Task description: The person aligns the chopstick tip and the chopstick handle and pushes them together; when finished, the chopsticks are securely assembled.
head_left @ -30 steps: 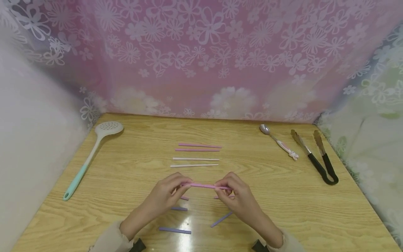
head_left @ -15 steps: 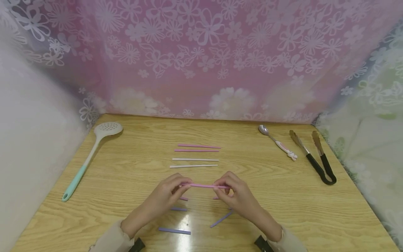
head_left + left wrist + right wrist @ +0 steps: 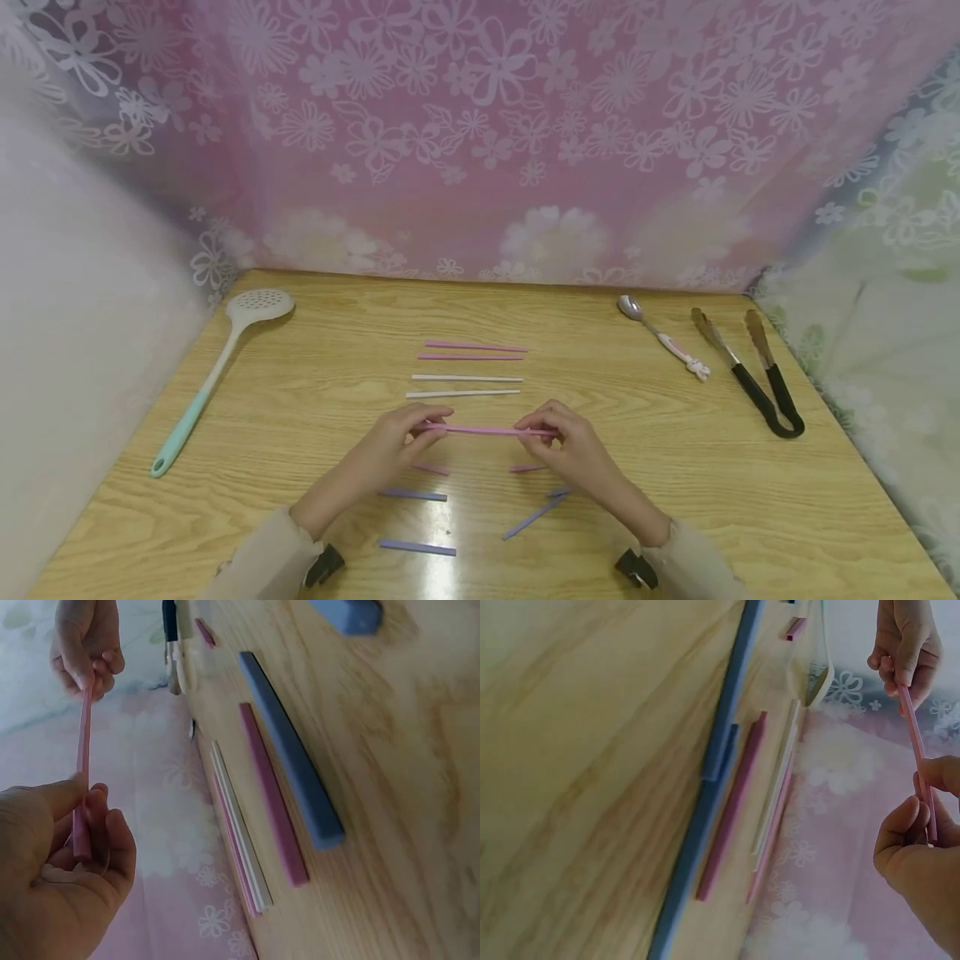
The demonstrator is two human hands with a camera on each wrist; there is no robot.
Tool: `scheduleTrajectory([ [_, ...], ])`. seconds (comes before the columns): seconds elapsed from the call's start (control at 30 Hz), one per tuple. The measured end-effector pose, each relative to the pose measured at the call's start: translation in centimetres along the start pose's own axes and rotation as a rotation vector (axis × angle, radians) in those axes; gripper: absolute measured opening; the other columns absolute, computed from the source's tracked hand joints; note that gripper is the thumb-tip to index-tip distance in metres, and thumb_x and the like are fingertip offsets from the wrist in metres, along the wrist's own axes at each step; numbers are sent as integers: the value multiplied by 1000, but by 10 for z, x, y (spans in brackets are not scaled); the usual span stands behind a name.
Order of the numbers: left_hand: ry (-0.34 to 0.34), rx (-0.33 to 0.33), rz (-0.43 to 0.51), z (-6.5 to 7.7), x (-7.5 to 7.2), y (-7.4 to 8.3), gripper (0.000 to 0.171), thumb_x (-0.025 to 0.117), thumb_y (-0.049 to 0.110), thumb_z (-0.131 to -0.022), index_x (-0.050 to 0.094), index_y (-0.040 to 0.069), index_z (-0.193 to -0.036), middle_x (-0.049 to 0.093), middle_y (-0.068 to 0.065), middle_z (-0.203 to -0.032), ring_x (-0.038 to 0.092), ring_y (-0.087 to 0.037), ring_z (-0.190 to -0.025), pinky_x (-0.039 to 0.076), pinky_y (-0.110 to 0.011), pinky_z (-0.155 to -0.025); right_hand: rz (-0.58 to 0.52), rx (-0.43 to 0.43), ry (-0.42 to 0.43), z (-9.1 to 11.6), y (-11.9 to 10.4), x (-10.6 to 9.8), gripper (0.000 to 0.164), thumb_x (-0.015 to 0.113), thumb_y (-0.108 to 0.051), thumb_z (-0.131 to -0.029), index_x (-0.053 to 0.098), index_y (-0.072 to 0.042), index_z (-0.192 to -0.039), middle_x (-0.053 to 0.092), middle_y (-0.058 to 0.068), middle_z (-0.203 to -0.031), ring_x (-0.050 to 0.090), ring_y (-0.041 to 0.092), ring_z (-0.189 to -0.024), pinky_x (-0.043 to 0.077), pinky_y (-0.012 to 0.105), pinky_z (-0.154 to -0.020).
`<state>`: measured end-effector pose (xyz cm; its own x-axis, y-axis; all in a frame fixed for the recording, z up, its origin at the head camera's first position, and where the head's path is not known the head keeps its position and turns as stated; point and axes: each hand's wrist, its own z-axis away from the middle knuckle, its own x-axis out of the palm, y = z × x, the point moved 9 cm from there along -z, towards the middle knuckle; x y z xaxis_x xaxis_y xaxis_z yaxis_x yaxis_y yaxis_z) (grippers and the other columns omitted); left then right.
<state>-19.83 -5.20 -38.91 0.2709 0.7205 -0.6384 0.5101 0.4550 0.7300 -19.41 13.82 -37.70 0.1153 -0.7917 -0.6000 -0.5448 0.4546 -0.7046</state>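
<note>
1. Left hand [image 3: 386, 442] and right hand [image 3: 576, 452] pinch a pink chopstick [image 3: 482, 431] toward opposite ends, above the bench [image 3: 300, 417].
2. It looks light, stiff — probably slick; grip near both ends.
3. White chopsticks [image 3: 465, 378] lie beyond.

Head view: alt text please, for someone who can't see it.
A person's left hand and right hand hold a pink stick between them above a wooden table. Beyond lie two pink chopsticks and two white chopsticks; nearer, other pink sticks and blue-purple sticks. A perforated skimmer lies at left, a spoon and tongs at right.
</note>
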Motion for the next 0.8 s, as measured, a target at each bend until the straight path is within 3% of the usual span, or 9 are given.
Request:
scheduleTrajectory([
  [0.13, -23, -48, -19, -2, 0, -14, 28, 55, 9, -94, 58, -2, -120, 66, -9, -105, 61, -17, -87, 52, -22, -76, 5, 99, -30, -3, 19, 2, 8, 69, -4, -83, 70, -6, -90, 61, 0, -85, 48, 2, -71, 47, 18, -62],
  [0.37, -58, -112, -40, -16, 6, -39, 19, 59, 5, -92, 66, 0, -109, 67, -8, -100, 61, -16, -87, 51, -23, -76, 30, 188, -105, -10, 49, 6, 8, 67, -4, -85, 70, -4, -93, 61, 2, -85, 52, 6, -76, 49, 19, -67],
  [0.6, -140, -163, -40, -27, 17, -57, 17, 61, 10, -91, 68, 3, -104, 68, -8, -101, 59, -15, -87, 50, -23, -77, 59, 305, -190, -14, 80, 15, 10, 67, -12, -87, 70, -6, -94, 64, 4, -92, 58, 13, -83, 50, 24, -73],
  [0.8, -171, -217, -33, -32, 22, -68, 14, 61, 10, -90, 69, 3, -100, 64, -3, -88, 50, -10, -75, 43, -19, -67, 1, 338, -247, -16, 92, 26, 13, 66, -13, -88, 69, -3, -96, 65, 9, -96, 63, 20, -89, 53, 27, -78],
])
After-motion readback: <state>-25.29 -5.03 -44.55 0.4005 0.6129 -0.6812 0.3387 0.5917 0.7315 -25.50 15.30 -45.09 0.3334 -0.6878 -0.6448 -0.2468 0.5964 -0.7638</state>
